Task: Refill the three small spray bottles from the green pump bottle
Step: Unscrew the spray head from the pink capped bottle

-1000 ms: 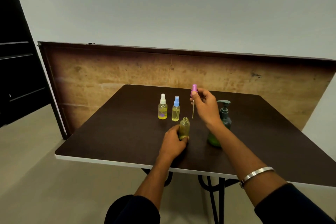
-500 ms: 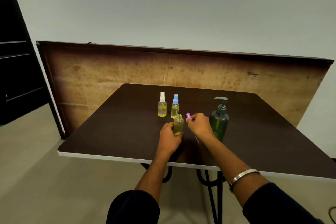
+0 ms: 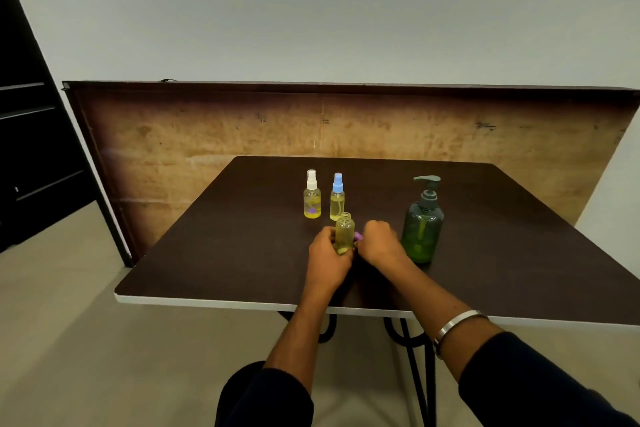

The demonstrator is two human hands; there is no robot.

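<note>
An uncapped small bottle of yellowish liquid stands upright on the dark table; my left hand grips its lower body. Just to its right, my right hand is low at the tabletop, holding the purple spray cap, only a bit of which shows. Behind stand a white-capped spray bottle and a blue-capped spray bottle, both closed. The green pump bottle stands upright to the right of my right hand.
A wooden board leans upright behind the table. A dark shelf unit is at the far left. The table's white front edge is near my forearms, with metal legs below.
My right hand came down from above the open bottle, carrying the purple cap with its dip tube, to the tabletop beside the bottle. My left hand kept its hold.
</note>
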